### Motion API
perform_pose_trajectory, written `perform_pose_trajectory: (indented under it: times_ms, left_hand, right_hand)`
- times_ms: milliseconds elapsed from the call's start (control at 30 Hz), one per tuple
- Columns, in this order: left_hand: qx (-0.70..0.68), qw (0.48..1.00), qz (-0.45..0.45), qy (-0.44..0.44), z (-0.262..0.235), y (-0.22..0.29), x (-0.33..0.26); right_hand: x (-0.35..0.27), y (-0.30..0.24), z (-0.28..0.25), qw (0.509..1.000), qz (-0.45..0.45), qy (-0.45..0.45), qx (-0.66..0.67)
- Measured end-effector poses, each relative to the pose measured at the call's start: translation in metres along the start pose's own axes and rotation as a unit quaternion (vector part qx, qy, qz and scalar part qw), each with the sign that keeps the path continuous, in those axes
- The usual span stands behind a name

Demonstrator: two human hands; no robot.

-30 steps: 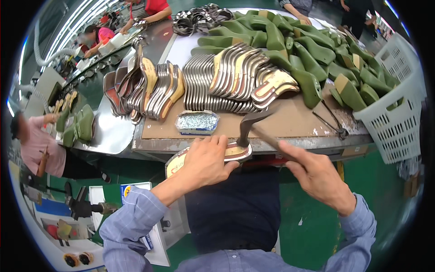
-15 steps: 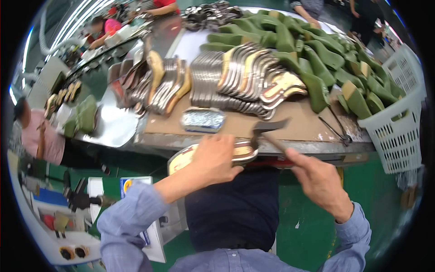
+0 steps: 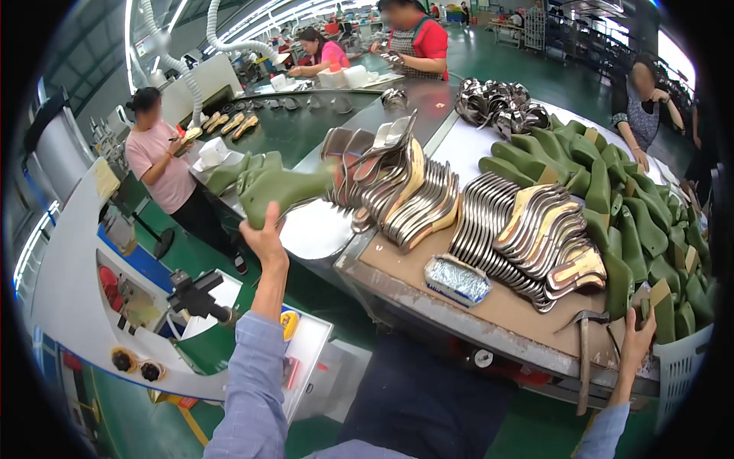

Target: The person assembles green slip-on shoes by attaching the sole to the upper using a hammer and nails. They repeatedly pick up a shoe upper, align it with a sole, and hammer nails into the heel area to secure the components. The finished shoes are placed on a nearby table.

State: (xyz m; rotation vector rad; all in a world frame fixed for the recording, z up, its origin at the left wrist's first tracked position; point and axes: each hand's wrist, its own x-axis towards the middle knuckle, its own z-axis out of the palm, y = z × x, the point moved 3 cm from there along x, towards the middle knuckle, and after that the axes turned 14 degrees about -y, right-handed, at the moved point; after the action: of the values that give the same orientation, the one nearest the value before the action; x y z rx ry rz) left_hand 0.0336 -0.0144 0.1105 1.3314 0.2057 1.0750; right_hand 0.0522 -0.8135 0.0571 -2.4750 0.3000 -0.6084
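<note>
Your left hand (image 3: 264, 233) has its fingers wrapped around the heel end of a green shoe last (image 3: 284, 190), holding it raised above the shiny metal worktop (image 3: 317, 229), out to your left. Your right hand (image 3: 637, 336) reaches to the far right, fingers curled onto a green last (image 3: 659, 314) at the rim of the white plastic basket (image 3: 680, 367); you cannot tell how firm that grip is. A hammer (image 3: 583, 352) lies on the brown bench (image 3: 489, 306) just beside that hand. Rows of metallic insoles (image 3: 520, 237) and a small foil tray (image 3: 457, 279) sit between your arms.
</note>
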Motion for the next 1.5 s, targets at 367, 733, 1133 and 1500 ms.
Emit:
perform_pose_trajectory:
  times_ms: [367, 733, 1133, 1500]
  left_hand:
    - [0.521, 0.844, -0.110, -0.068, -0.057, -0.108, 0.091]
    - [0.618, 0.778, 0.114, 0.012, -0.010, -0.085, 0.022]
    - [0.337, 0.730, -0.063, -0.591, 0.388, -0.074, -0.157]
    - [0.268, 0.850, 0.227, -0.393, 0.355, -0.027, -0.123]
  right_hand:
    - [0.049, 0.020, 0.026, 0.985, 0.017, -0.166, -0.040]
    - [-0.031, -0.041, 0.005, 0.735, 0.109, -0.107, 0.661]
    - [-0.140, -0.146, -0.038, 0.790, -0.018, -0.177, 0.587]
    - [-0.159, -0.172, -0.012, 0.804, 0.056, -0.241, 0.541]
